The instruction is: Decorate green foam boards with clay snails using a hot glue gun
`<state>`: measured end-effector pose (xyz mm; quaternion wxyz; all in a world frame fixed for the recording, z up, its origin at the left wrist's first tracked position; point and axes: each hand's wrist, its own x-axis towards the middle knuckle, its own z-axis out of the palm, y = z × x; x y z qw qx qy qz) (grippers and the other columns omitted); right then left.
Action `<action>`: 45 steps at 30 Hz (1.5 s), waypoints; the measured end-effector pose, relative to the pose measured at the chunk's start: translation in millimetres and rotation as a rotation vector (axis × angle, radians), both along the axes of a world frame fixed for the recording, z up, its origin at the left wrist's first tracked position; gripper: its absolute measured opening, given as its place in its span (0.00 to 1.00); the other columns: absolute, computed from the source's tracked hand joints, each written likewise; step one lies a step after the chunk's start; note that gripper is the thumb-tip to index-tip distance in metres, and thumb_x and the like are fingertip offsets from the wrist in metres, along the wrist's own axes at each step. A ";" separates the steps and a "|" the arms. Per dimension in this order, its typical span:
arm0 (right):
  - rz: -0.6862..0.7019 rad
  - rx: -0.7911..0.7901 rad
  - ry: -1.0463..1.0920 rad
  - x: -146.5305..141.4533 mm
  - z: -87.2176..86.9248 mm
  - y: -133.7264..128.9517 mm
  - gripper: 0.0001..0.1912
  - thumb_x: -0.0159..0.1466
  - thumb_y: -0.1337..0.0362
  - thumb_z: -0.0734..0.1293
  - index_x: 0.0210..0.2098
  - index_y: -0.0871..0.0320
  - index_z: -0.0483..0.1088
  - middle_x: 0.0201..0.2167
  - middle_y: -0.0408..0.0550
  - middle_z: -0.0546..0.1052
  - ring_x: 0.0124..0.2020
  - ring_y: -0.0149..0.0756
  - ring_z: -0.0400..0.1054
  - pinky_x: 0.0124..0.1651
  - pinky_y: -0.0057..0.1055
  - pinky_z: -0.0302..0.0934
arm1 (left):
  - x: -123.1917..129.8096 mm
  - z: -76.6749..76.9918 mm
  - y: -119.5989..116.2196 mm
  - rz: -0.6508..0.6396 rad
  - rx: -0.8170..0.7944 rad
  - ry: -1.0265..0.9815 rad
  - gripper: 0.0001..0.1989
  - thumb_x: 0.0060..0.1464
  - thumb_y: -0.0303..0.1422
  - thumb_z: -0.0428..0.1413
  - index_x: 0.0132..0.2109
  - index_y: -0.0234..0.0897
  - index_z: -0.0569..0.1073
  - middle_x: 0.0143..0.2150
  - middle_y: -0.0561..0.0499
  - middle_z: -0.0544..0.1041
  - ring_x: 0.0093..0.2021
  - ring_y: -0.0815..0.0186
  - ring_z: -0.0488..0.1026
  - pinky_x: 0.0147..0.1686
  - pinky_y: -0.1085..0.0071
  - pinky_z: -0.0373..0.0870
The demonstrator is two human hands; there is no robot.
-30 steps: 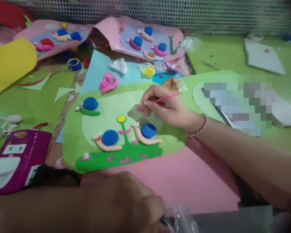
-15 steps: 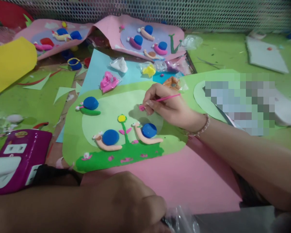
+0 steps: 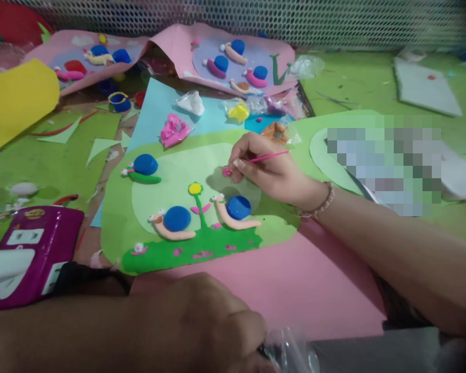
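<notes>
Pinched in the fingers of my right hand (image 3: pixel 262 166) is a thin pink stick (image 3: pixel 272 155), and a small pink piece of clay (image 3: pixel 226 171) shows at the fingertips. This hand is over the light green paper picture (image 3: pixel 178 163), which bears clay snails with blue shells, such as the right snail (image 3: pixel 238 208), and a yellow clay flower (image 3: pixel 195 189). My left hand (image 3: pixel 217 321) is closed at the bottom, in front of the pink paper (image 3: pixel 314 290). Clear plastic (image 3: pixel 291 352) lies against its fingers; what they grip is mostly hidden.
Behind the picture lie lumps of pink clay (image 3: pixel 174 130), white clay (image 3: pixel 192 103), yellow clay (image 3: pixel 238 111) and brown clay (image 3: pixel 275 132) on plastic wrappers. A purple device (image 3: pixel 58 233) stands at left. Other snail pictures (image 3: pixel 171 54) lean near the metal mesh (image 3: pixel 334 26). A white board (image 3: pixel 423 88) lies at back right.
</notes>
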<state>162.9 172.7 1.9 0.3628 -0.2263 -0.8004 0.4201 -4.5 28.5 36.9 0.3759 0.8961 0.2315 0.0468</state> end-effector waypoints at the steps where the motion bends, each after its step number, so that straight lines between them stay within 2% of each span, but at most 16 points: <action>1: -0.002 -0.002 -0.001 0.2 0.1 -0.2 0.09 0.67 0.59 0.62 0.34 0.58 0.62 0.26 0.41 0.68 0.27 0.26 0.67 0.37 0.28 0.68 | 0.6 0.9 0.1 -0.002 0.003 0.017 0.17 0.59 0.39 0.55 0.25 0.35 0.67 0.18 0.55 0.70 0.19 0.71 0.64 0.22 0.73 0.54; 7: -0.006 -0.063 0.028 1.1 0.1 -1.9 0.08 0.66 0.60 0.63 0.36 0.58 0.62 0.26 0.40 0.68 0.27 0.25 0.67 0.35 0.27 0.68 | -0.8 0.9 1.9 -0.021 0.003 -0.001 0.18 0.59 0.40 0.55 0.24 0.35 0.66 0.18 0.56 0.69 0.19 0.71 0.63 0.22 0.73 0.55; 12: 0.000 -0.099 0.056 0.0 2.6 -3.4 0.04 0.65 0.65 0.63 0.37 0.57 0.62 0.28 0.41 0.68 0.29 0.27 0.68 0.34 0.28 0.69 | -3.3 -3.6 1.2 -0.009 0.018 -0.072 0.18 0.61 0.39 0.52 0.24 0.35 0.65 0.18 0.56 0.69 0.19 0.71 0.63 0.22 0.73 0.55; 17: -0.022 0.022 0.002 1.7 3.4 -3.1 0.01 0.65 0.69 0.62 0.37 0.58 0.64 0.29 0.44 0.71 0.31 0.29 0.68 0.33 0.29 0.66 | -3.8 -6.0 -1.3 0.011 0.053 -0.125 0.18 0.63 0.39 0.49 0.25 0.36 0.65 0.18 0.56 0.68 0.20 0.70 0.63 0.22 0.73 0.56; 21: 0.012 0.136 -0.036 4.0 5.3 -2.7 0.07 0.68 0.65 0.58 0.37 0.59 0.66 0.30 0.46 0.70 0.32 0.31 0.67 0.37 0.33 0.64 | -3.5 -9.1 -3.6 0.018 0.075 -0.149 0.18 0.62 0.39 0.51 0.26 0.36 0.64 0.18 0.55 0.68 0.19 0.71 0.62 0.22 0.72 0.55; 27: -0.138 0.316 -0.026 3.1 9.4 -1.4 0.09 0.66 0.70 0.57 0.32 0.55 0.66 0.26 0.46 0.70 0.38 0.37 0.64 0.46 0.39 0.61 | -4.2 -11.1 -4.9 0.010 0.077 -0.135 0.16 0.63 0.39 0.49 0.28 0.36 0.65 0.20 0.54 0.69 0.21 0.70 0.63 0.23 0.71 0.56; 29: -0.200 0.269 0.013 2.6 8.1 1.1 0.09 0.64 0.72 0.57 0.31 0.55 0.65 0.25 0.45 0.69 0.35 0.36 0.64 0.45 0.38 0.61 | -5.0 -9.0 -4.0 0.008 0.070 -0.128 0.15 0.64 0.38 0.47 0.29 0.36 0.65 0.22 0.54 0.70 0.22 0.69 0.64 0.24 0.71 0.57; 31: -0.236 0.157 0.070 2.7 5.8 4.0 0.08 0.64 0.72 0.58 0.32 0.55 0.64 0.25 0.44 0.68 0.30 0.33 0.64 0.39 0.36 0.62 | -5.3 -5.4 -2.1 0.029 0.025 -0.098 0.15 0.64 0.37 0.46 0.31 0.36 0.66 0.23 0.54 0.71 0.23 0.69 0.65 0.25 0.72 0.59; 33: -0.226 0.058 0.123 3.1 3.6 6.4 0.07 0.63 0.72 0.58 0.32 0.55 0.64 0.26 0.42 0.67 0.27 0.30 0.64 0.34 0.33 0.62 | -4.8 -1.6 0.2 0.102 -0.063 -0.069 0.15 0.65 0.35 0.44 0.32 0.36 0.67 0.25 0.54 0.72 0.25 0.70 0.66 0.27 0.74 0.61; 37: -0.213 0.033 0.128 3.8 1.6 7.2 0.04 0.64 0.69 0.60 0.33 0.56 0.64 0.24 0.42 0.68 0.26 0.30 0.64 0.33 0.31 0.62 | -2.4 -1.1 2.4 0.433 -0.295 -0.169 0.12 0.63 0.33 0.44 0.34 0.37 0.68 0.28 0.53 0.72 0.29 0.70 0.68 0.31 0.76 0.64; 40: -0.213 0.089 0.097 4.0 2.5 5.3 0.05 0.66 0.65 0.60 0.33 0.55 0.65 0.26 0.44 0.69 0.28 0.31 0.65 0.33 0.32 0.64 | -1.0 -6.4 1.0 0.587 -0.648 -0.288 0.10 0.63 0.35 0.44 0.35 0.36 0.65 0.25 0.54 0.70 0.24 0.72 0.68 0.24 0.77 0.64; 42: -0.168 0.164 0.091 4.4 5.1 3.0 0.08 0.67 0.63 0.59 0.34 0.56 0.67 0.28 0.46 0.71 0.30 0.31 0.66 0.34 0.31 0.64 | -0.4 -9.6 -0.5 0.679 -0.824 -0.343 0.10 0.63 0.37 0.43 0.38 0.36 0.63 0.25 0.55 0.67 0.21 0.73 0.65 0.20 0.78 0.62; 45: -0.011 0.294 0.111 5.0 13.4 -3.6 0.16 0.69 0.60 0.56 0.28 0.58 0.66 0.25 0.46 0.71 0.28 0.30 0.65 0.34 0.31 0.62 | 0.2 -11.7 -2.1 0.815 -0.836 -0.390 0.08 0.63 0.37 0.44 0.42 0.38 0.62 0.25 0.57 0.64 0.20 0.74 0.62 0.19 0.78 0.62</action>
